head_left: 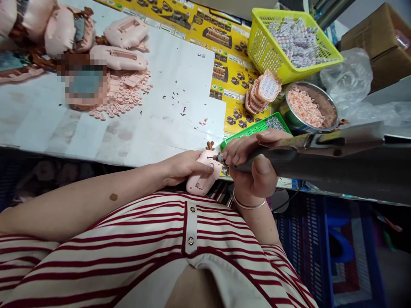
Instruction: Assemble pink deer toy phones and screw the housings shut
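My left hand grips a pale pink plastic toy shell at the table's front edge, its thumb lying across the back. A brown antler-like piece sticks out at the shell's far end. Wrapped around a dark electric screwdriver, my right hand holds it nearly level, pointing left. The bit's tip is at the shell's upper part; whether it sits in a screw hole I cannot tell. Just behind my right hand is a green basket with small metal screws.
Pink shells and small pink parts are heaped at the left. A yellow basket of wrapped pieces, stacked pink pieces and a metal bowl of pink bits stand at the right. Blue crates are below the table.
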Tool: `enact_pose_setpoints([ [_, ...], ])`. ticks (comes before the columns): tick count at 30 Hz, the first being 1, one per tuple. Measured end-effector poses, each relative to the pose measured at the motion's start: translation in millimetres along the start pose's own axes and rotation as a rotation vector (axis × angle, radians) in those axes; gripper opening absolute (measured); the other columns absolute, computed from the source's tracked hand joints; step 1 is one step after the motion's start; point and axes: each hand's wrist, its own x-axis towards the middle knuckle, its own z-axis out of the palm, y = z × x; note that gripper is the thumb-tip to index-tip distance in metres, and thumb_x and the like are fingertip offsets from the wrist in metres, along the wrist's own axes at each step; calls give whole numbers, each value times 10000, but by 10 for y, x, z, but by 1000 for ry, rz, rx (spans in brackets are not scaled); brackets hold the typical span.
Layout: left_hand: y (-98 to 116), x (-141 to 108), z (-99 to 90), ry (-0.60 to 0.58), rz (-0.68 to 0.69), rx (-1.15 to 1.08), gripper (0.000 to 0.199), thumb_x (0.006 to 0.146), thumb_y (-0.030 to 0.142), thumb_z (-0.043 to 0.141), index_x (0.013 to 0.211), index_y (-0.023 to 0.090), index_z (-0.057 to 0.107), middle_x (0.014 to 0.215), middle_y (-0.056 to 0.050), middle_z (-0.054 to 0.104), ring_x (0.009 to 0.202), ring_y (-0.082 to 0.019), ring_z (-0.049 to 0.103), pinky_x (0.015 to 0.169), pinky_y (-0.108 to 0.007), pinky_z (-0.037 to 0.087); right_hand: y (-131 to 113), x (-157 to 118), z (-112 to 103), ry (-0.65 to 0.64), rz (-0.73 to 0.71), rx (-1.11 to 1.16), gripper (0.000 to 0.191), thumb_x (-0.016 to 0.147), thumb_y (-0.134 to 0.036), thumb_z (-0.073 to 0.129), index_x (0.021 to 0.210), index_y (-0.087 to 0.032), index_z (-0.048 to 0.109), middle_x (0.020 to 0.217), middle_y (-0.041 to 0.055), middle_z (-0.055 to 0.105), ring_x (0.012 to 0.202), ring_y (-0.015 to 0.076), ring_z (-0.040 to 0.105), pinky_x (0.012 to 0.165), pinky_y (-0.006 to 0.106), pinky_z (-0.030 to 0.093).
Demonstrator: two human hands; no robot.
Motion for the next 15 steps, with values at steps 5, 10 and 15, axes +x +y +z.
enact_pose_setpoints([
  [5,-5,15,-21,-29,12,1,367,667,187,818,994,141,657,913,-45,707,819,-193,641,764,-312,457,-1,-7,-6,3,48,-61,341,870,-571,687,1079,-336,556,550,-90,501,393,127,447,405,306,445],
  [10,5,18,-25,-48,-14,17,257,699,179,796,914,140,662,828,-38,694,743,-175,628,726,-304,460,78,-32,0,-87,80,103,212,891,-388,704,1079,-331,625,588,-93,466,434,109,481,415,270,444],
  [15,10,17,-40,-27,-1,17,139,678,157,757,779,145,662,687,-20,654,631,-157,586,647,-293,451,223,-101,-56,-211,143,70,222,890,-455,673,1064,-348,585,590,-110,470,434,110,461,422,265,435],
])
